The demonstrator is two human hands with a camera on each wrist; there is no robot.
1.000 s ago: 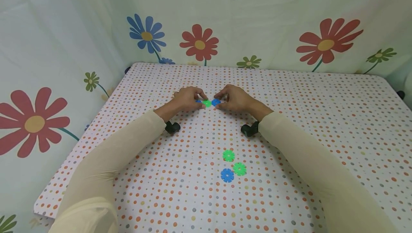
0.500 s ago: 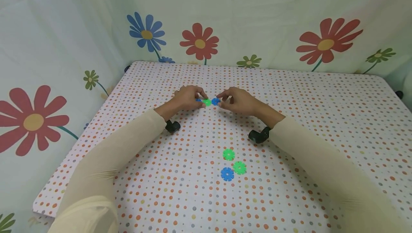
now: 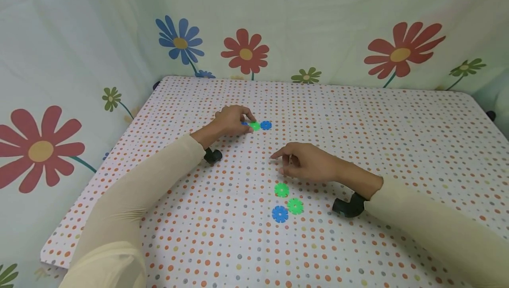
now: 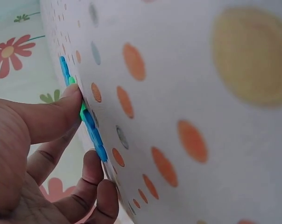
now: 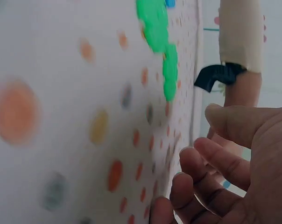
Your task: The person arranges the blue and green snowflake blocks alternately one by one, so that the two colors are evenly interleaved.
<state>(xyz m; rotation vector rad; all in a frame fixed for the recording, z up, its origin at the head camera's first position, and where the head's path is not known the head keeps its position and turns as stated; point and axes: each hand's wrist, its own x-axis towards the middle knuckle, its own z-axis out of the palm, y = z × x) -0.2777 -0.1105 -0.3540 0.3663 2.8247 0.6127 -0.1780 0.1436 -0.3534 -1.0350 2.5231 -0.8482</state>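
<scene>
Toward twelve o'clock, my left hand (image 3: 232, 120) pinched the far green disc (image 3: 256, 126), seemingly steadying it, my right hand (image 3: 312, 163) relaxed, empty.

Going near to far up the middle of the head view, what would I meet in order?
Near blue disc, lower green disc, upper green disc, right hand, far blue disc, flowered back curtain.
</scene>
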